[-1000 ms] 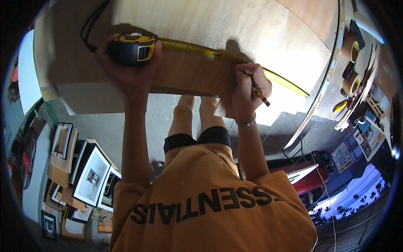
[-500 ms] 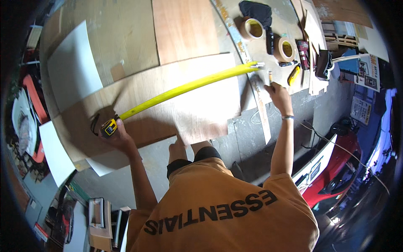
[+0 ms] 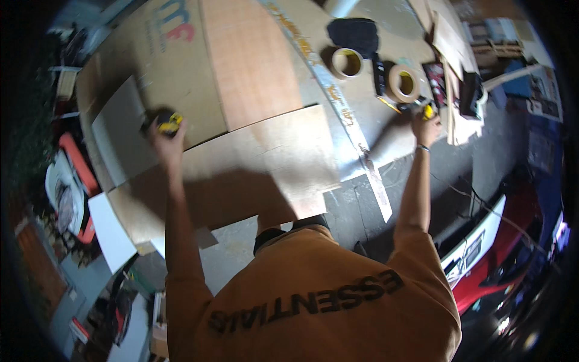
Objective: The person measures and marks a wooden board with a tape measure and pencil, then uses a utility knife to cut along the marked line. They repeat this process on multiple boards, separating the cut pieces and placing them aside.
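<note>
My left hand (image 3: 167, 142) is closed round a yellow and black tape measure (image 3: 170, 122), held over the left part of the table beside a white sheet (image 3: 120, 130). No blade shows out of its case. My right hand (image 3: 427, 129) is at the table's right side, its fingers closed round a yellow utility knife (image 3: 429, 111), of which only one end shows. A thin yellow pencil-like stick (image 3: 389, 104) lies just left of that hand. In front of me a plywood panel (image 3: 259, 151) with a notched near edge lies along the table edge.
Two rolls of tan tape (image 3: 403, 84) and a black cloth item (image 3: 353, 36) lie at the far right. A long paint-stained metal straightedge (image 3: 344, 111) crosses the table and overhangs its near edge. Wood offcuts (image 3: 453, 45) sit at the right edge.
The long yellow tape blade has gone back into its case. My left hand moved away from me with the tape measure. My right hand left the pencil-like stick and took the utility knife.
</note>
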A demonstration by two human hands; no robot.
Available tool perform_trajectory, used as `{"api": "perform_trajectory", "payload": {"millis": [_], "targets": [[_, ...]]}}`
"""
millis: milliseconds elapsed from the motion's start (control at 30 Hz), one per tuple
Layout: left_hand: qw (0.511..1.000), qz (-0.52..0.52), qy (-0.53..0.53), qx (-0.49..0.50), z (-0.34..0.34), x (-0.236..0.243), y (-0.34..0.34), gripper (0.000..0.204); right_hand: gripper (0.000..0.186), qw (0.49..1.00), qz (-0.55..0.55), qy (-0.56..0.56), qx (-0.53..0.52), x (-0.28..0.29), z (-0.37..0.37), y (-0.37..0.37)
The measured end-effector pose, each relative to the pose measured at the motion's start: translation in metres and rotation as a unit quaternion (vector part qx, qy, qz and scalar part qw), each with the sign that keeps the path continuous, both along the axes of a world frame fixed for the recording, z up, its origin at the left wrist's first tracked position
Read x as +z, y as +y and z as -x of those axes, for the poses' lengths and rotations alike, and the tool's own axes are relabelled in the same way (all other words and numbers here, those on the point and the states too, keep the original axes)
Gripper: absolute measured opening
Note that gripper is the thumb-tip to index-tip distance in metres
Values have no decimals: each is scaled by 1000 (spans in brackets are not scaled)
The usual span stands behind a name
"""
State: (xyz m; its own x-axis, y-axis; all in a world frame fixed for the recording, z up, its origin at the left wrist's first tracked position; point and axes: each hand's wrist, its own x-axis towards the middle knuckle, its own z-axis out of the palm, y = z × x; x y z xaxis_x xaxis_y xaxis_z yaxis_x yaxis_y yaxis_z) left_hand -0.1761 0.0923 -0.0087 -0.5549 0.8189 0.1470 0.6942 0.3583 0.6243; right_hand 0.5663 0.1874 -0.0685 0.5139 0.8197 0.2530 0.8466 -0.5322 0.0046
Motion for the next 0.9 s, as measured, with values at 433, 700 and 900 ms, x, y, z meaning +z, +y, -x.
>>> {"api": "perform_trajectory", "payload": {"millis": [433, 700, 900], "targets": [[959, 52, 104, -260, -37, 12, -50, 32, 31, 801, 27, 583, 136, 32, 39, -172], [950, 100, 23, -295, -28, 5, -36, 28, 34, 905, 154, 248, 311, 72, 107, -203], [951, 80, -2, -298, -64, -11, -12, 29, 25, 881, 135, 387, 237, 136, 135, -216]]}}
